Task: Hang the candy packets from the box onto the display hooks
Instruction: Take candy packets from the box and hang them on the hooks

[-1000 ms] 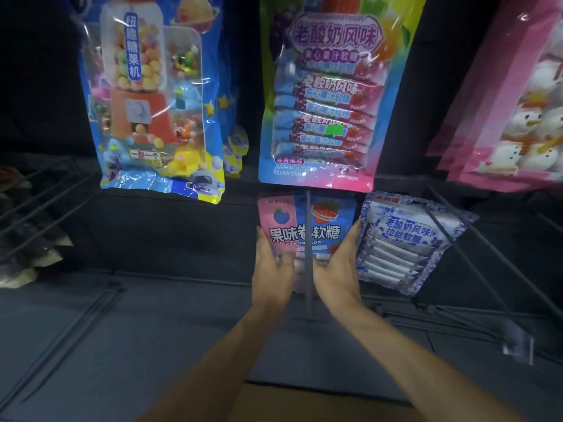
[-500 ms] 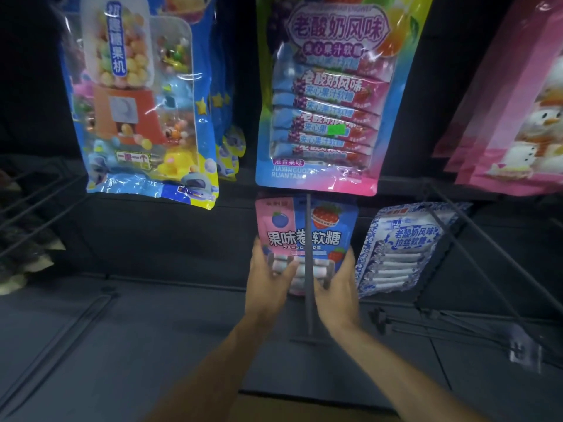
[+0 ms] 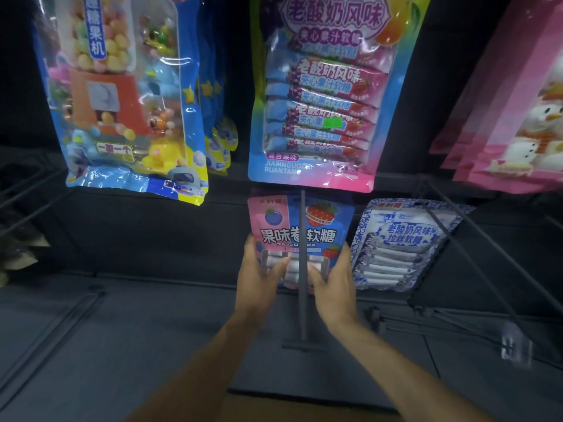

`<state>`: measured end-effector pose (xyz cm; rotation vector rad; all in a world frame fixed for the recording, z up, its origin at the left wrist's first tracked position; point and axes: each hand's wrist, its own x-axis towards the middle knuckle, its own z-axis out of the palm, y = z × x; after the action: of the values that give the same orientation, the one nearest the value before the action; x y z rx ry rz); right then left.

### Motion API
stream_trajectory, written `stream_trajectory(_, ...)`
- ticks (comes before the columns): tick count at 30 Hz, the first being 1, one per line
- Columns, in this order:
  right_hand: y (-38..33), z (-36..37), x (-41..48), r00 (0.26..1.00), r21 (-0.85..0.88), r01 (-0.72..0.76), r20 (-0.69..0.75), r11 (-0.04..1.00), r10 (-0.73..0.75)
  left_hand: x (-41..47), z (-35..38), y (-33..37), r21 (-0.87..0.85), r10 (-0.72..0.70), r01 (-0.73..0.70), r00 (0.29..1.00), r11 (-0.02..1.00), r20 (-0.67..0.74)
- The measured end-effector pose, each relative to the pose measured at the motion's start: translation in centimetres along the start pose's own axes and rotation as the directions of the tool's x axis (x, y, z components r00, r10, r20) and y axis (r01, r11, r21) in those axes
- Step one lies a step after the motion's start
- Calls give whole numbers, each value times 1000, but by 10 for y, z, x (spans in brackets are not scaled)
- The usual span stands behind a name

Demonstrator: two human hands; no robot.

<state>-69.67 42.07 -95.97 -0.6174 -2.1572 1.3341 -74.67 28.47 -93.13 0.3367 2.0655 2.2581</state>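
Thumbs now across candy packet (image 3: 323,236), left hand (image 3: 259,284) and right hand (image 3: 335,287) tight around its sides.

The hook rod (image 3: 302,303) hides a strip of the pink-and-blue packet (image 3: 324,222); the snowman packets (image 3: 518,123) are cut off at right.

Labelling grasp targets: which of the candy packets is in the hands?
The pink-and-blue packet with blueberry and strawberry, lower row centre. Left hand and right hand grip its lower sides; neither holds the blue-and-white packet beside it.

In dim light a dark back panel (image 3: 152,236) rises from a grey base shelf (image 3: 122,345), wire racks (image 3: 29,205) at its left edge.
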Motion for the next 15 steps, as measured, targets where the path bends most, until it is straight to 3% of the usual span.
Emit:
stream_trajectory(3, 2, 0, -2, 1000, 23, 2, 10, 1000, -2, 2, -12, -20, 113, 39, -41, 999, 993, 21)
stream_trajectory(15, -7, 0, -14, 994, 78, -111, 8, 991, 110, 3, -27, -28, 159, -6, -7, 997, 987, 83)
